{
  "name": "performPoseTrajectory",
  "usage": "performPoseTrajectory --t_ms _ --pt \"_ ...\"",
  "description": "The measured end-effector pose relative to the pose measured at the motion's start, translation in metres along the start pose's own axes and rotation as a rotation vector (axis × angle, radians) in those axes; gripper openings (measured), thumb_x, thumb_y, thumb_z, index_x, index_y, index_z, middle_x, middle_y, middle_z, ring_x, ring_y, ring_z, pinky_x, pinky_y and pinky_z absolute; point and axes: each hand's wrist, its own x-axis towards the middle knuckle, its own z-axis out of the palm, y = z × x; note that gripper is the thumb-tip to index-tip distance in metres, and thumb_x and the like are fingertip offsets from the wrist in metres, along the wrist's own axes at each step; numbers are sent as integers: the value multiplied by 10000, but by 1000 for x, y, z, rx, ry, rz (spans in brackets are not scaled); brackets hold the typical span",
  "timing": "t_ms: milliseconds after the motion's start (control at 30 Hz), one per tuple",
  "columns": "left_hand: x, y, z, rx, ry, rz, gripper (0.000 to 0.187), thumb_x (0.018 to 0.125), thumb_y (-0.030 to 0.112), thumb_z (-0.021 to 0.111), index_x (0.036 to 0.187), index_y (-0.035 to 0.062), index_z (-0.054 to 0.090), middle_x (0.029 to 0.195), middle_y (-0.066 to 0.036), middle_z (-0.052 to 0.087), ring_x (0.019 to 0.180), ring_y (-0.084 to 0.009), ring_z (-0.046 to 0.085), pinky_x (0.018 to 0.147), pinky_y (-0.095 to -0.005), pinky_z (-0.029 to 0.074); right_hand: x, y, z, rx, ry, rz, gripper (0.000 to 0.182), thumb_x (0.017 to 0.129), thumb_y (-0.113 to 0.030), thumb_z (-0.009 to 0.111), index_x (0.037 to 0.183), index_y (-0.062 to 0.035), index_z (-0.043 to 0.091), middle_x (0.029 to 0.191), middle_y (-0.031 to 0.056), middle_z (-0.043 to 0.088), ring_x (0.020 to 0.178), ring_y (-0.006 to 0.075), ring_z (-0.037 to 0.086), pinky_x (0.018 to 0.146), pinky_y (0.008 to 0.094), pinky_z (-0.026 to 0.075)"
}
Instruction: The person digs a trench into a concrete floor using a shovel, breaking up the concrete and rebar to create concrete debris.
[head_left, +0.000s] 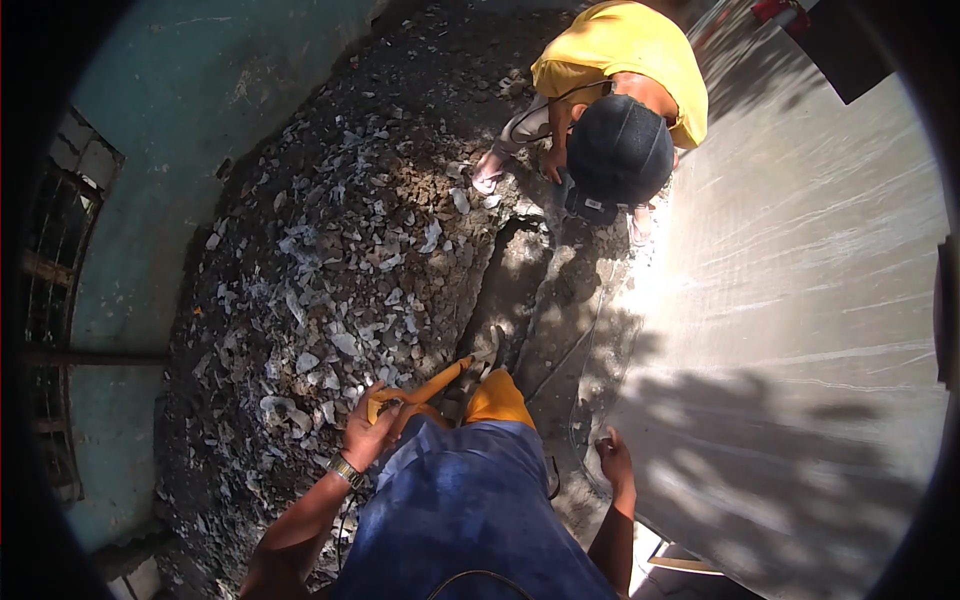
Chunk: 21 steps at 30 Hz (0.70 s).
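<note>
My left hand (368, 430), with a watch (346, 470) at its wrist, is wrapped around the yellow grip of a shovel (440, 380). The shovel's shaft slants away to the right, and its metal end sits low near my feet, at the near end of a narrow trench (505, 280). My right hand (615, 462) hangs beside my body near the pale wall, fingers loosely bent and apart, with nothing seen in it.
Ahead, a person in a yellow shirt (640, 45) and dark cap bends low over the trench's far end. Broken rubble (330, 270) covers the ground to the left, up to a green wall (200, 150) with a barred window (60, 250). A pale wall (800, 280) rises along the right.
</note>
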Motion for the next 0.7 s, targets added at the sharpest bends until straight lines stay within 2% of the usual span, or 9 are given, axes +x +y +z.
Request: performPoseTrajectory --t_ms 67,200,267,333,367,433,533,633,700 --pt "-3 -9 -1 92 17 50 534 887 127 600 1368 86 370 979 -37 609 584 -83 559 463 -226 485 -7 5 10 30 -115 58 494 856 -204 632 1295 -40 475 944 150 641 862 224 623 781 328 474" --pt "-15 -8 7 -22 -17 -29 532 888 123 591 1369 80 368 929 -34 612 574 -77 551 442 -220 471 -4 2 31 -40 -360 -75 483 849 -189 628 1281 -23 488 896 165 669 837 218 649 739 322 484" --pt "-19 -5 10 -49 -16 -37 532 887 118 590 1368 78 367 914 -33 611 563 -73 544 429 -217 462 3 -5 42 -73 -339 -61 478 838 -137 640 1282 -39 493 852 163 670 802 209 656 708 322 490" --pt "-23 -1 13 -74 40 -108 517 880 112 598 1348 42 392 944 -47 623 679 -103 587 564 -245 510 26 13 61 -118 -390 -155 469 844 -137 635 1286 -66 494 858 153 669 793 223 659 694 330 491" --pt "-21 -6 13 -80 48 -113 517 880 112 598 1348 42 392 944 -47 623 679 -103 587 564 -245 510 32 7 61 -124 -398 -157 469 844 -137 635 1286 -66 494 858 153 669 793 223 659 694 330 491" --pt "-20 -19 11 261 130 191 496 872 109 607 1319 3 422 994 -60 630 845 -136 600 750 -270 503 45 -28 52 -63 -480 -217 452 871 -206 587 1288 -60 488 949 212 658 907 324 652 765 383 492" --pt "-29 -13 23 161 203 64 486 861 103 614 1299 -20 444 1040 -66 631 963 -138 572 873 -271 449 68 -75 49 -254 -621 -146 480 873 -233 577 1312 -73 466 1035 225 641 984 358 625 811 403 486" --pt "-34 -19 33 185 231 43 500 855 100 619 1310 -7 442 1059 -61 617 932 -125 568 842 -271 462 98 -74 73 -208 -564 -341 474 876 -238 597 1306 -82 472 1011 199 645 962 323 636 809 384 486" --pt "-35 -21 43 183 285 98 504 850 94 624 1313 6 445 1058 -58 607 931 -119 559 834 -275 464 109 -106 71 -195 -630 -321 482 881 -255 587 1312 -78 465 1061 211 629 1008 328 618 838 386 474"
